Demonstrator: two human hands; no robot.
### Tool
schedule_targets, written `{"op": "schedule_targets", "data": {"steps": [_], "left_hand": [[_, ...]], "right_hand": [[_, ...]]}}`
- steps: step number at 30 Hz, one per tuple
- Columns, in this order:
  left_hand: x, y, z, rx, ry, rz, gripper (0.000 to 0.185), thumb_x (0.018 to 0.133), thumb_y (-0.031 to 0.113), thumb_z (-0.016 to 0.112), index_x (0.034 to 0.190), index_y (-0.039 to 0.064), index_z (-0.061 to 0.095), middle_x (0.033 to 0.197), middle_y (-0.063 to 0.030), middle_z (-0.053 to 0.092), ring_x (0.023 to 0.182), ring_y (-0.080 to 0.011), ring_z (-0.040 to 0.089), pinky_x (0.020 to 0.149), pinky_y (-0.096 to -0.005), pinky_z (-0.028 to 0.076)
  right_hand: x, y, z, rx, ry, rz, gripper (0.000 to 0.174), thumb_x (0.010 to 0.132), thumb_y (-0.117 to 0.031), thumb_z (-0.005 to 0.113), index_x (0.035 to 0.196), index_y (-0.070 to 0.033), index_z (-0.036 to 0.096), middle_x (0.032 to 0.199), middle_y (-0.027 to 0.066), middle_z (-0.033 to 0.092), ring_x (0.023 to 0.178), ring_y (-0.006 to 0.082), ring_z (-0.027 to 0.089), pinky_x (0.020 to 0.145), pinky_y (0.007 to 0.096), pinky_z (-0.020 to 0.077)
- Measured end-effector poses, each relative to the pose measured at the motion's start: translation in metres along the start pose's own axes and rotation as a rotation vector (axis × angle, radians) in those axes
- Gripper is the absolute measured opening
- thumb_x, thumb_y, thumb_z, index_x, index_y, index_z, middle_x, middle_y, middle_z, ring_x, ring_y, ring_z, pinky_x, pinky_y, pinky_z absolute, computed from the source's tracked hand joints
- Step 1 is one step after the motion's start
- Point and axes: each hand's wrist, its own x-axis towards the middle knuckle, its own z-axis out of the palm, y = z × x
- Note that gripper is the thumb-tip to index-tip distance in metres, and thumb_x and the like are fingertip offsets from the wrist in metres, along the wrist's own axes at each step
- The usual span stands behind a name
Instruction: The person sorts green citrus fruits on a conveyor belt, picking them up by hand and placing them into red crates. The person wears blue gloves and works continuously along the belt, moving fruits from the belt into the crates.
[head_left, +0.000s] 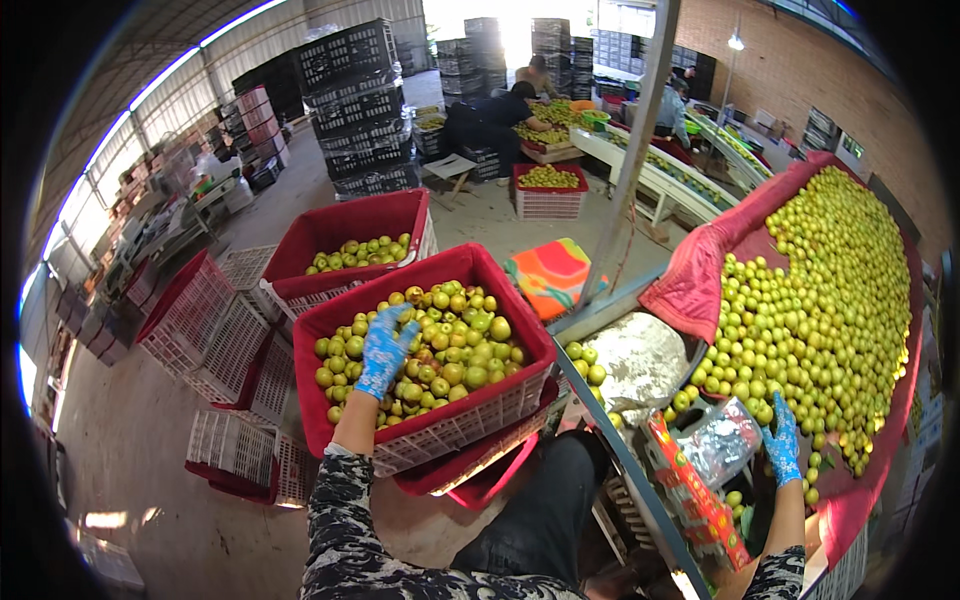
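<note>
My left hand, in a blue patterned glove, rests over green jujube-like fruit in a white plastic crate lined with red cloth. Its fingers are spread, with no fruit visibly gripped. Several fruits there have brown patches. At the right, my right hand, gloved alike, reaches to the lower left edge of a large heap of green fruit on a red cloth-covered table. Thumb and fingers stand apart against the fruit; what lies behind the palm is hidden.
A metal rail separates my legs from a red printed carton and a whitish sack. Another lined crate stands behind the near one. A metal post rises ahead. People work by a conveyor beyond.
</note>
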Motion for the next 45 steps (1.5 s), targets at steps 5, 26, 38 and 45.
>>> {"op": "schedule_targets", "data": {"steps": [5,26,38,45], "left_hand": [[-0.022,0.033,0.011,0.484,-0.300,0.330,0.048,0.083,0.035,0.072,0.123,0.009,0.064,0.123,-0.0184,0.063,0.118,-0.0355,0.056,0.101,-0.0455,0.044],[-0.117,0.101,0.113,0.824,0.036,0.679,0.048,0.088,0.012,0.055,0.135,0.014,0.060,0.101,-0.0074,0.061,0.078,-0.0216,0.057,0.065,-0.0354,0.048],[-0.105,0.093,0.121,0.749,0.075,0.786,0.045,0.089,0.006,0.054,0.133,0.010,0.061,0.089,-0.0077,0.062,0.064,-0.0178,0.053,0.056,-0.0357,0.048],[-0.120,0.090,0.121,0.648,-0.108,0.572,0.057,0.083,0.010,0.056,0.140,0.005,0.052,0.116,-0.0142,0.061,0.087,-0.0284,0.061,0.068,-0.0397,0.050]], "right_hand": [[0.046,-0.033,0.016,-0.278,-0.094,0.179,0.084,0.075,-0.006,0.067,0.151,-0.030,0.039,0.159,0.0152,0.029,0.145,0.0443,0.027,0.119,0.0484,0.0276],[0.097,-0.024,-0.004,-0.204,-0.295,0.415,0.069,0.066,-0.010,0.080,0.132,-0.008,0.060,0.155,0.0236,0.027,0.139,0.0394,0.039,0.111,0.0409,0.0400],[0.042,-0.016,-0.012,-0.414,-0.310,0.502,0.067,0.080,-0.035,0.074,0.139,-0.013,0.053,0.144,0.0197,0.048,0.132,0.0366,0.048,0.110,0.0425,0.0406],[-0.032,-0.062,-0.035,-0.150,-0.227,0.364,0.056,0.091,-0.036,0.065,0.142,-0.017,0.050,0.148,0.0212,0.043,0.137,0.0379,0.042,0.113,0.0435,0.0365]]}}
